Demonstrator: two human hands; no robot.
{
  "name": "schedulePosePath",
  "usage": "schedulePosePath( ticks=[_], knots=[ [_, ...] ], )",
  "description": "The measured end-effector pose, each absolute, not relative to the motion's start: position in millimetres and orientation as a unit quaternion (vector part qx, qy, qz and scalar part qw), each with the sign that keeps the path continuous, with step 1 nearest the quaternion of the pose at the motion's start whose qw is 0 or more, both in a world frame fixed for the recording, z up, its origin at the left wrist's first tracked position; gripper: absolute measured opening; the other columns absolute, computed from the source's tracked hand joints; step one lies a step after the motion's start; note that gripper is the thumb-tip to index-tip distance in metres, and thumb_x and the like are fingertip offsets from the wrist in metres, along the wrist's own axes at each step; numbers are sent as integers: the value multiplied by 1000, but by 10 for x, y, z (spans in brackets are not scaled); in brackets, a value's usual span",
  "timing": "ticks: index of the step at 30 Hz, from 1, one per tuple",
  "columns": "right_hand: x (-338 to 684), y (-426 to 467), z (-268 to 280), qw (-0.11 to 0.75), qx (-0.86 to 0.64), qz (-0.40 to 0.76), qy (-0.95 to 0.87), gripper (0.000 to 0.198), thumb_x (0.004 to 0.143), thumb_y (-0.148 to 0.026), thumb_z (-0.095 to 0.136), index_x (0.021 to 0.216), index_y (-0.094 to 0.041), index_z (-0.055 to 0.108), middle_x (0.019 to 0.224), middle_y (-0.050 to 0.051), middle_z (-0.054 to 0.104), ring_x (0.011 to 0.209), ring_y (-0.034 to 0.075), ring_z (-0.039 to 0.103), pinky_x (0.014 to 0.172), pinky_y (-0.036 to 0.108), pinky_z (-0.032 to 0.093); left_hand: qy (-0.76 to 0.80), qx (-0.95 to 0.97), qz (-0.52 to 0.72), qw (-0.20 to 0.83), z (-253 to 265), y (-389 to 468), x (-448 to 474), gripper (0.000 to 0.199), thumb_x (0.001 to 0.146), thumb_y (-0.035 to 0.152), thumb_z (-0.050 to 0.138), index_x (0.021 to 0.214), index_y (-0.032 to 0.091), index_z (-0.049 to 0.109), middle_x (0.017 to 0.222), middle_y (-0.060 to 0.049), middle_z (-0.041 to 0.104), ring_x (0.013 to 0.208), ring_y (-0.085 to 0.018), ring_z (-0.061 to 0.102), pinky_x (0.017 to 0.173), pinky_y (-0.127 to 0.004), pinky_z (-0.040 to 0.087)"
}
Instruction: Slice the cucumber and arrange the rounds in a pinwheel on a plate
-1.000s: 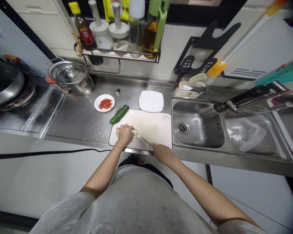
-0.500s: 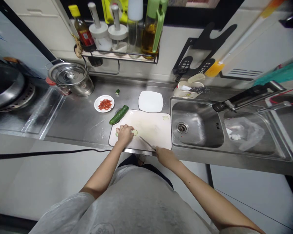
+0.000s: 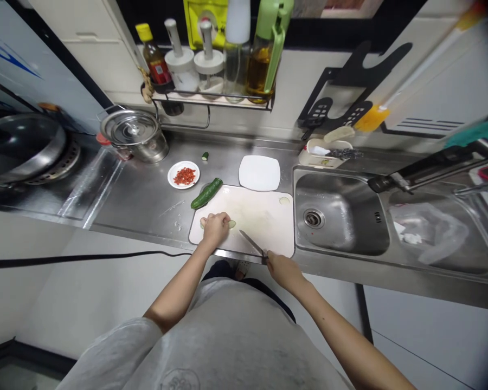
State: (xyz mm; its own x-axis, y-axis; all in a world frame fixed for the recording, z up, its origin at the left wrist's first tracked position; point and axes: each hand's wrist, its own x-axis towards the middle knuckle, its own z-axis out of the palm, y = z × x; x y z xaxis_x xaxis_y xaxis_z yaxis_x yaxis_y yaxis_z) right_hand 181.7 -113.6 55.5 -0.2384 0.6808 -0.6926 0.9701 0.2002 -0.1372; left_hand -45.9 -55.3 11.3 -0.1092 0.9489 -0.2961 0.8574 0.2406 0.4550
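On the white cutting board (image 3: 260, 216), my left hand (image 3: 216, 228) is closed at the left side. A pale green-rimmed cucumber slice (image 3: 232, 224) sticks out at its fingertips, and a bit more pale cucumber shows at the hand's left edge; the fingers hide the rest. My right hand (image 3: 284, 269) grips the handle of a kitchen knife (image 3: 251, 241) at the board's front edge, its blade pointing toward my left hand and apart from the slice. A piece of cucumber (image 3: 207, 193) lies across the board's upper left corner. One thin slice (image 3: 284, 200) rests at the upper right corner.
Behind the board stand a white square plate (image 3: 259, 173), a small plate of chopped red pieces (image 3: 184, 175) and a cucumber end (image 3: 205, 156). A steel sink (image 3: 337, 216) adjoins on the right. A lidded pot (image 3: 146, 143) stands left, below a bottle rack (image 3: 211, 100).
The view has shifted, so everything sits slightly further right. The slice at my left fingertips has tilted and now shows narrower. The knife blade has turned, showing more of its flat side.
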Motion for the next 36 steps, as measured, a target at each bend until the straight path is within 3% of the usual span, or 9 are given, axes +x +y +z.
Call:
schedulePosePath(
  ticks=[11,23,32,36],
  knots=[
    [1816,-1084,545,264,554,-301,730,31,97,-22,31,118,-18,53,101,14,68,97,25,65,70,28,39,813,493,137,279,81,-770,-1122,14,76,24,61,89,26,67,88,3,72,89,-18,60,88,-37,31],
    [1822,-1072,542,261,553,-309,728,35,96,-21,31,124,-19,51,100,13,69,97,24,65,70,28,39,829,517,78,200,34,-815,-1201,16,81,25,53,90,27,67,96,-6,71,103,-29,54,87,-43,28],
    [1819,-1091,524,250,561,-300,730,32,96,-22,31,117,-18,55,98,13,69,94,23,65,70,27,37,825,526,80,191,39,-818,-1155,16,82,23,51,90,26,65,101,-6,68,102,-28,52,87,-44,26],
    [1871,-1109,490,196,580,-309,728,27,96,-27,36,115,-18,53,94,11,69,89,22,64,65,26,34,829,520,100,179,56,-856,-1118,15,83,28,53,91,26,65,104,-5,68,103,-28,52,88,-44,25]
  ],
)
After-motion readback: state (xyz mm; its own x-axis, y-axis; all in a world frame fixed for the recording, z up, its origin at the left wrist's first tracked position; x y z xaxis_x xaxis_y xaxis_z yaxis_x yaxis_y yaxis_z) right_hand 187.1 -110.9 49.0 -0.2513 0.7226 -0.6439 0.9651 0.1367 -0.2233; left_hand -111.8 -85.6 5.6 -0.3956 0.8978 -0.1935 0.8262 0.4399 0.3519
